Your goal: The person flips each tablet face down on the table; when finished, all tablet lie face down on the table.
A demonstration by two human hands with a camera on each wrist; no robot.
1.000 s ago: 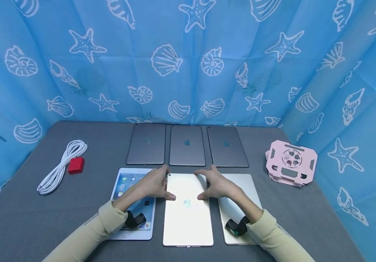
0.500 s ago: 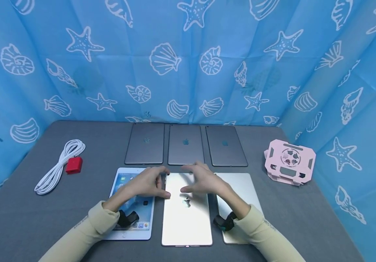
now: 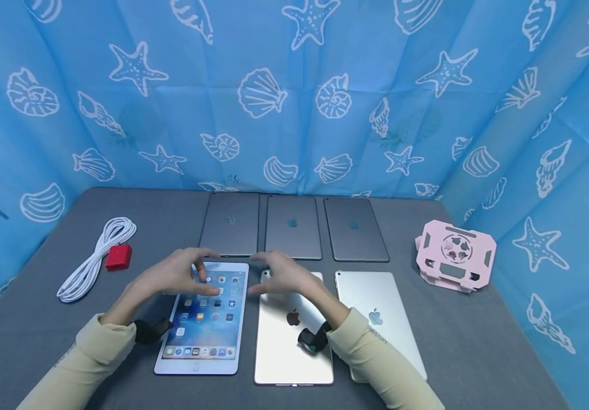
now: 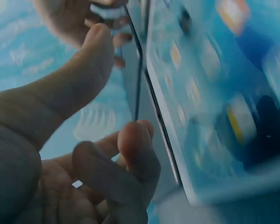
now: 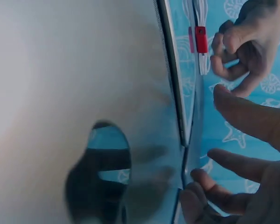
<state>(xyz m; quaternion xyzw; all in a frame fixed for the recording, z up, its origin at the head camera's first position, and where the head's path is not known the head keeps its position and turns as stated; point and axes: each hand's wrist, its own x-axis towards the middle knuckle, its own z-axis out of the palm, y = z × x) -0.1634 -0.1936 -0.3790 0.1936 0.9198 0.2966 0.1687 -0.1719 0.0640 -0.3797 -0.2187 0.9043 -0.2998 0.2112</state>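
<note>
A white-framed tablet (image 3: 204, 322) lies screen up at the front left, its display lit with app icons. My left hand (image 3: 184, 274) hovers around its upper left part, thumb and fingers spread and holding nothing. Over the upper part of the middle silver tablet (image 3: 291, 356), my right hand (image 3: 286, 274) reaches left, fingertips near the lit tablet's upper right corner. Whether those fingertips touch it I cannot tell. The left wrist view has the lit tablet (image 4: 205, 107) blurred beside the fingers; the right wrist view has the silver back (image 5: 70, 70) close up. Another silver tablet (image 3: 381, 330) lies face down on the right.
Three dark grey tablets lie in the back row: left (image 3: 230, 225), middle (image 3: 293, 228) and right (image 3: 357, 230). A coiled white cable (image 3: 97, 259) and a red block (image 3: 118, 257) are at left. A pink stand (image 3: 455, 256) sits at right, with a blue curtain (image 3: 294, 102) behind.
Both hands have moved left, from around the middle silver tablet to over the lit tablet and its right side. The tablets have stayed in place.
</note>
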